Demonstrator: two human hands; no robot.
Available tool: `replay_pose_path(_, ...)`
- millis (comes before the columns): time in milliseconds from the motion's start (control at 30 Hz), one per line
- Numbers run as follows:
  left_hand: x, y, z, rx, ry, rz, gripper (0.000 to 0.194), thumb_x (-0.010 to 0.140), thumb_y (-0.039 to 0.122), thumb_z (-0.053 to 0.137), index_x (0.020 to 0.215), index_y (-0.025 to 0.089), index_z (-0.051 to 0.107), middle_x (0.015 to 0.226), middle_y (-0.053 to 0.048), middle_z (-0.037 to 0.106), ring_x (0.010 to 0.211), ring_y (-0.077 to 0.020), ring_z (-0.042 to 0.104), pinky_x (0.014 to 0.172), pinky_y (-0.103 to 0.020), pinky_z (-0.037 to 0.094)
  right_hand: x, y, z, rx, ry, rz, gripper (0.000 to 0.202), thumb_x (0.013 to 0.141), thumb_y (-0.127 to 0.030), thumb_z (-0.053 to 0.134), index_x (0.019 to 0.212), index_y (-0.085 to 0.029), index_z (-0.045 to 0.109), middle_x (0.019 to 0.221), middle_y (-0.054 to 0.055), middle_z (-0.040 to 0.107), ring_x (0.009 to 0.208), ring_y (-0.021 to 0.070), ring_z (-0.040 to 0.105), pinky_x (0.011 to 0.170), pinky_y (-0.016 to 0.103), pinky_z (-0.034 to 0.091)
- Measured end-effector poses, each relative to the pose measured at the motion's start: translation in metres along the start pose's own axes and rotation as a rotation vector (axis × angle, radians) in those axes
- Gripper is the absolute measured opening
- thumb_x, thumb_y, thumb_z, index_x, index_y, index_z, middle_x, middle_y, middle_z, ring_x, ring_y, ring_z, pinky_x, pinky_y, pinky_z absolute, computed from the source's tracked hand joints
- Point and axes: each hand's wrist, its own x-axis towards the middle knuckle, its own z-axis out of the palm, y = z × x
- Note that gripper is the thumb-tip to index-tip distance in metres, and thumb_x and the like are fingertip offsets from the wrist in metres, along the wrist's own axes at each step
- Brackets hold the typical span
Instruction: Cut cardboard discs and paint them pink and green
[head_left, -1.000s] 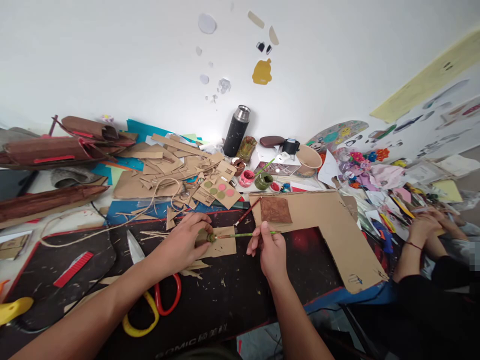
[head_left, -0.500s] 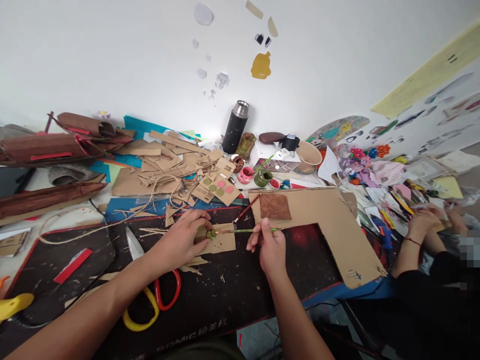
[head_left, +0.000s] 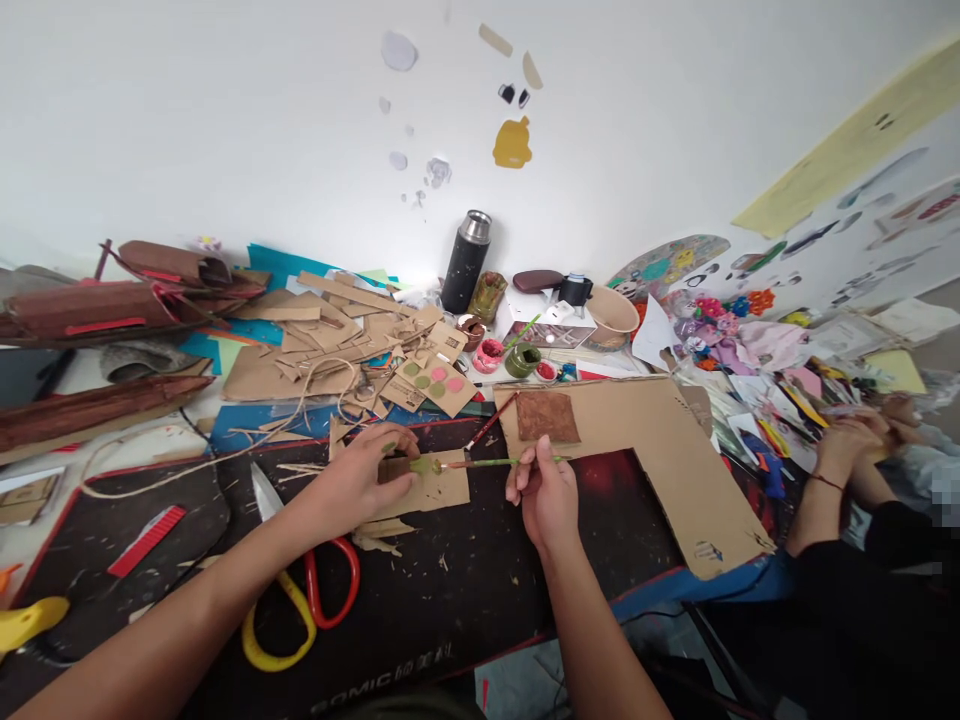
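My right hand point(head_left: 549, 492) is closed round a thin paintbrush point(head_left: 484, 462) with a green handle. The brush tip touches a patch of green paint point(head_left: 426, 467) beside the fingers of my left hand point(head_left: 376, 470). That hand is curled on a small cardboard piece point(head_left: 450, 488), thumb and fingers at its left part. Green paint marks a fingertip. Another brush point(head_left: 491, 422) with a dark red handle lies behind, next to a brown-painted cardboard square point(head_left: 548, 416). A green paint jar point(head_left: 523, 360) and a pink paint jar point(head_left: 489, 354) stand further back.
Scissors point(head_left: 279, 620) with yellow and red handles lie by my left forearm. Cardboard scraps point(head_left: 330, 330) pile up at the back. A black thermos point(head_left: 466, 262) stands by the wall. An L-shaped cardboard sheet point(head_left: 679, 470) lies right. Another person's hands point(head_left: 840, 450) are at the far right.
The green patch by my left fingers now shows flatter on the cardboard, and the brush tip has shifted slightly right. Both hands stay nearly in place; the view has tilted a little.
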Motion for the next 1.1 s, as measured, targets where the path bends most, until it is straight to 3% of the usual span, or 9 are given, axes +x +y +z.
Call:
replay_pose_path(167, 0.002, 0.012, -0.021, -0.142, -0.032, -0.109, 0.025, 0.095, 0.049, 0.060, 0.101, 0.025, 0.063, 0.108, -0.005, 0.071, 0.101, -0.0251, 0.067, 0.089, -0.038, 0.056, 0.006, 0.008, -0.005, 0.090, 0.032, 0.030, 0.053, 0.076, -0.067, 0.085, 0.067, -0.019, 0.062, 0.043, -0.007, 0.050, 0.032, 0.0104, 0.049, 0.032, 0.019, 0.034)
replay_pose_path(333, 0.021, 0.017, -0.036, 0.048, -0.004, -0.079, 0.029, 0.096, 0.053, 0.059, 0.102, 0.026, 0.064, 0.107, -0.005, 0.071, 0.104, -0.0279, 0.066, 0.092, -0.041, 0.054, 0.008, 0.008, -0.010, 0.137, 0.030, 0.053, 0.053, 0.076, -0.066, 0.086, 0.067, -0.020, 0.061, 0.042, -0.008, 0.048, 0.031, 0.0096, 0.045, 0.032, 0.019, 0.033)
replay_pose_path(467, 0.052, 0.013, -0.026, 0.263, 0.075, 0.061, 0.025, 0.096, 0.047, 0.058, 0.100, 0.023, 0.064, 0.111, -0.010, 0.068, 0.113, -0.0325, 0.063, 0.102, -0.049, 0.051, 0.008, 0.008, -0.011, 0.163, 0.017, 0.060, 0.053, 0.077, -0.066, 0.085, 0.067, -0.020, 0.061, 0.043, -0.008, 0.048, 0.031, 0.0094, 0.044, 0.032, 0.020, 0.033)
replay_pose_path(700, 0.096, 0.007, 0.003, 0.456, 0.057, 0.174, 0.022, 0.093, 0.029, 0.060, 0.111, 0.019, 0.067, 0.115, -0.015, 0.066, 0.114, -0.0367, 0.060, 0.105, -0.054, 0.049, 0.007, 0.012, -0.011, 0.168, 0.002, 0.067, 0.053, 0.078, -0.067, 0.084, 0.067, -0.019, 0.063, 0.042, -0.008, 0.047, 0.031, 0.0108, 0.047, 0.031, 0.020, 0.031)
replay_pose_path(1100, 0.096, -0.002, 0.005, 0.542, 0.057, 0.203, 0.028, 0.092, 0.025, 0.058, 0.118, 0.019, 0.067, 0.116, -0.015, 0.066, 0.112, -0.0369, 0.061, 0.104, -0.054, 0.049, 0.007, 0.014, -0.012, 0.179, -0.015, 0.069, 0.054, 0.080, -0.067, 0.082, 0.067, -0.019, 0.062, 0.043, -0.007, 0.049, 0.031, 0.0112, 0.049, 0.031, 0.020, 0.033)
